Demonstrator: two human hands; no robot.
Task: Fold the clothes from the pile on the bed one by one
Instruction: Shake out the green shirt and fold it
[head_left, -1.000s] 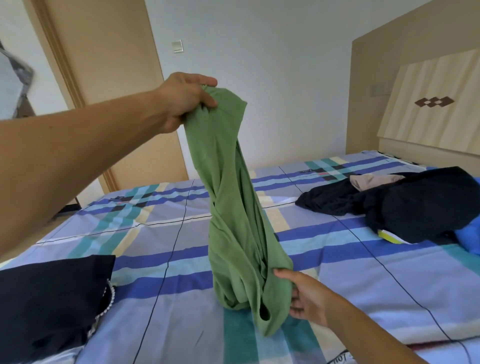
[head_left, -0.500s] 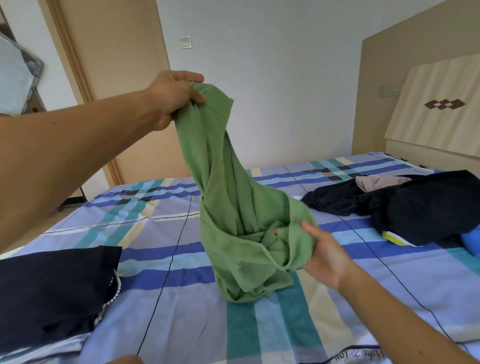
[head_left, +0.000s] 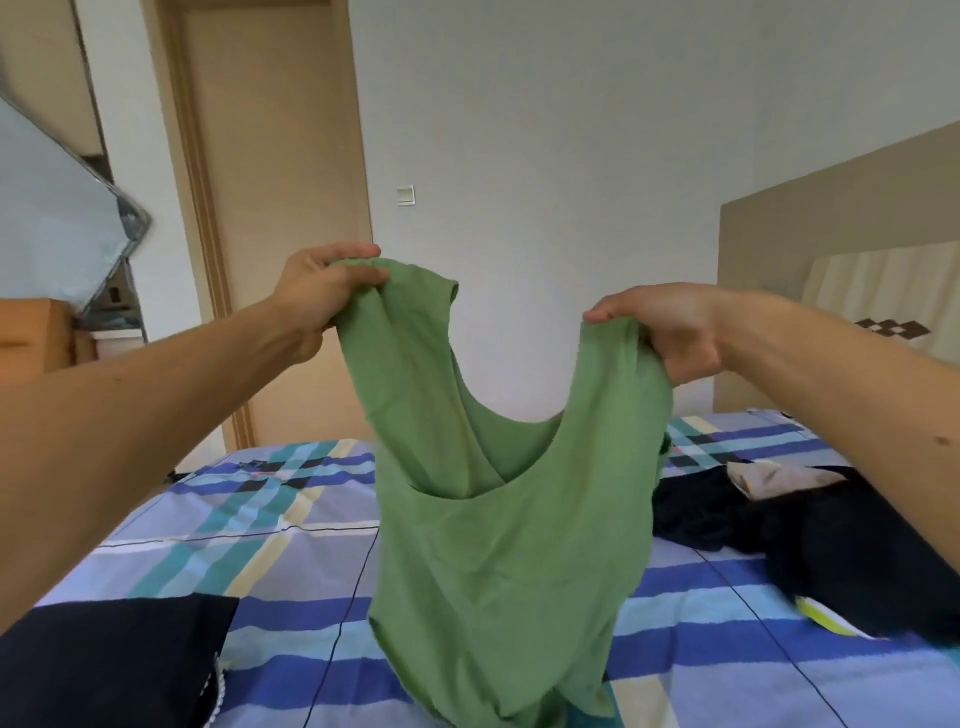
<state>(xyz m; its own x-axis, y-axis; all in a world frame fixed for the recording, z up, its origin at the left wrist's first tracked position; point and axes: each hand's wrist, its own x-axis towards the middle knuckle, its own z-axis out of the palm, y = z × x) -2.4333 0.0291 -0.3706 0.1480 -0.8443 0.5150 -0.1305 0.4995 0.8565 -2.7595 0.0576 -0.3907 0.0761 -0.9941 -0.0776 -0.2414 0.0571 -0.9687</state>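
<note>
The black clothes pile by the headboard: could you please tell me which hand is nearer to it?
Right. The right hand grips one green tank top strap, up above the black clothes pile; the left hand grips the other strap, farther left.

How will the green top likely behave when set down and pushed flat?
Probably very floppy: the green top sags in a deep U between the left hand and right hand. Likely light, since grips at two straps carry it. Its lower end looks twisted and bunched, so pushing would probably wrinkle it rather than slide it.
</note>
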